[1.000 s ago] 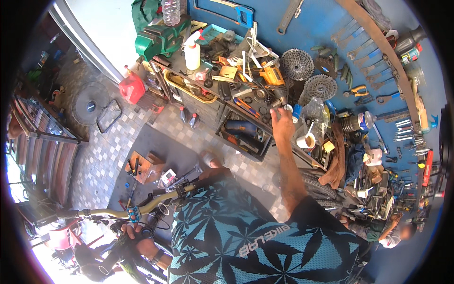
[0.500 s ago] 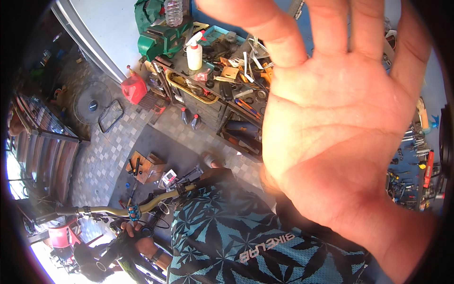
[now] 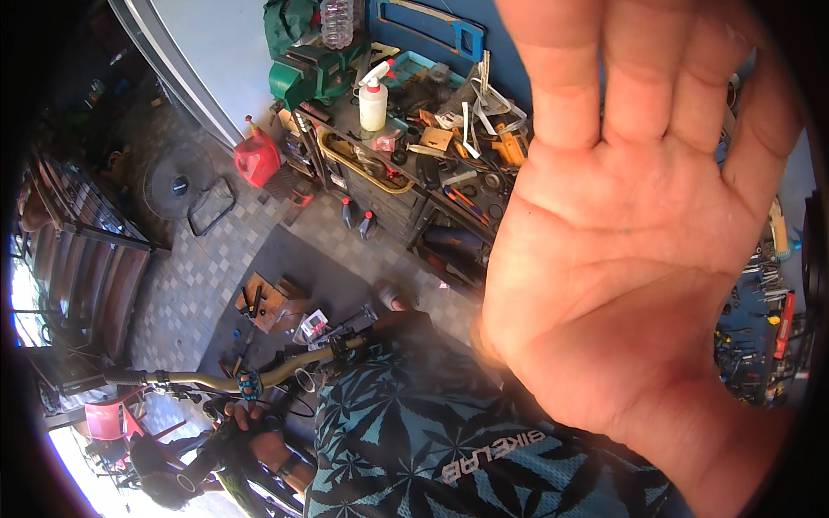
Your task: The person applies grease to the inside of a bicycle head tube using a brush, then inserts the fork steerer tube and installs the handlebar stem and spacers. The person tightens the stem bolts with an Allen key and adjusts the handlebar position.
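Close to the camera, my right hand (image 3: 630, 250) is raised with its palm toward me and its fingers stretched out, holding nothing. It hides much of the right side. At the lower left, my left hand (image 3: 250, 425) lies with bent fingers on a dark part of a bicycle, just behind the blue stem (image 3: 249, 386). A dark band circles that wrist. The bicycle's olive-gold handlebar (image 3: 289, 367) runs across in front of me, with a black grip (image 3: 126, 378) at its left end. My patterned blue and black shirt covers the lower middle.
A cluttered workbench (image 3: 401, 192) carries a green vise (image 3: 302, 78), a white spray bottle (image 3: 373, 105) and loose tools. A red fuel can (image 3: 256, 159), a fan (image 3: 179, 185) and a cardboard box (image 3: 275, 302) stand on the floor. Tools hang on the right wall.
My right hand's fingers have drawn closer together and the hand has shifted slightly down and right. The view has turned a little, uncovering a blue hacksaw. The left hand stays on the bicycle.
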Demonstrator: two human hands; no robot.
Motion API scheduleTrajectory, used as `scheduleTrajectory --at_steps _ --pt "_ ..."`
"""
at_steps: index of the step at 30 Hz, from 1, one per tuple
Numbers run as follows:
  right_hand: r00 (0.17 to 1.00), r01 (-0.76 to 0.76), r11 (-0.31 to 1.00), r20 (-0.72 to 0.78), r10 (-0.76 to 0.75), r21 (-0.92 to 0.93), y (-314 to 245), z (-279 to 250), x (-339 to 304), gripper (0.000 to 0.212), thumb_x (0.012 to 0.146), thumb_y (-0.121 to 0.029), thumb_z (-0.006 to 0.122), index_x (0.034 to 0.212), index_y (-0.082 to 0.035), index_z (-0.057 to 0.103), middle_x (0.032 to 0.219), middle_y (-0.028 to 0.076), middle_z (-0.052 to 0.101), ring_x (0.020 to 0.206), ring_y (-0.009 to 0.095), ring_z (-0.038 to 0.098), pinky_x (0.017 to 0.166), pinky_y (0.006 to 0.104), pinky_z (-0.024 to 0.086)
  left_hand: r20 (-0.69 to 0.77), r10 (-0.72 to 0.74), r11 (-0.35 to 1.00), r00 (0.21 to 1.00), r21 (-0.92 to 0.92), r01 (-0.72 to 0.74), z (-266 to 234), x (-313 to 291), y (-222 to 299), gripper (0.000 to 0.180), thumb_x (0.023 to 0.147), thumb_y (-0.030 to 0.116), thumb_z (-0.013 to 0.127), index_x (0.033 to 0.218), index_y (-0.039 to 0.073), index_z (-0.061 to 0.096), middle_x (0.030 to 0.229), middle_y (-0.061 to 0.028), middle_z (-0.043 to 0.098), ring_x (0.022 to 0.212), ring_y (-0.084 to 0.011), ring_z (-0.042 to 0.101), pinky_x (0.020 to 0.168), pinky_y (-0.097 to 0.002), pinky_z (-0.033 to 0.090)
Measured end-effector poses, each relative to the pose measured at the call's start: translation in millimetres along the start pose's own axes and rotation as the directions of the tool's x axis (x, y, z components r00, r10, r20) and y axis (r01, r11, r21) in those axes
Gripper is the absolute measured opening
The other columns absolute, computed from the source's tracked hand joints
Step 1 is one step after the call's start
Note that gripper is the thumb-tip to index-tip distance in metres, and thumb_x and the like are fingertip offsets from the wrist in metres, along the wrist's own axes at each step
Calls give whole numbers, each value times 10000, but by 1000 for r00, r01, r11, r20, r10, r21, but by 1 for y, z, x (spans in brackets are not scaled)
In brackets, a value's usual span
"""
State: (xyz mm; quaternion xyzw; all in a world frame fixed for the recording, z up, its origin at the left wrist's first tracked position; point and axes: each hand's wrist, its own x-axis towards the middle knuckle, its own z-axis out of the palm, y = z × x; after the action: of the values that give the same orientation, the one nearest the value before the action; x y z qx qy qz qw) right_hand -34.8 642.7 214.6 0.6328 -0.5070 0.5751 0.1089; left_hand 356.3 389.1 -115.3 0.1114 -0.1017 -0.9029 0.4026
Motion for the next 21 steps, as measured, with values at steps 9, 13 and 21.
scheduleTrajectory --at_steps 9,13,21 --pt "891 -23 889 -394 226 458 47 53 -30 564 928 -316 801 1322 4 554 1062 101 685 959 173 673 856 341 547 -20 29 997 999 74 -28 -6 -2 7 317 1089 354 449 1148 47 501 847 -37 429 874 -182 460 845 -354 432" --pt "750 -231 809 -430 502 541 74 90 -63 592 953 -375 783 1333 12 547 1038 114 690 928 186 677 862 341 554 27 9 995 1000 100 -12 2 1 4 315 1091 349 453 1156 44 495 872 -38 428 888 -184 465 859 -354 433" --pt "601 -497 633 -291 744 593 81 109 -110 324 962 -73 730 1251 -14 594 1010 59 668 922 124 641 851 308 543 60 -69 995 996 76 65 -7 -4 12 413 998 375 622 1190 38 480 907 -54 454 986 -219 516 939 -373 447"
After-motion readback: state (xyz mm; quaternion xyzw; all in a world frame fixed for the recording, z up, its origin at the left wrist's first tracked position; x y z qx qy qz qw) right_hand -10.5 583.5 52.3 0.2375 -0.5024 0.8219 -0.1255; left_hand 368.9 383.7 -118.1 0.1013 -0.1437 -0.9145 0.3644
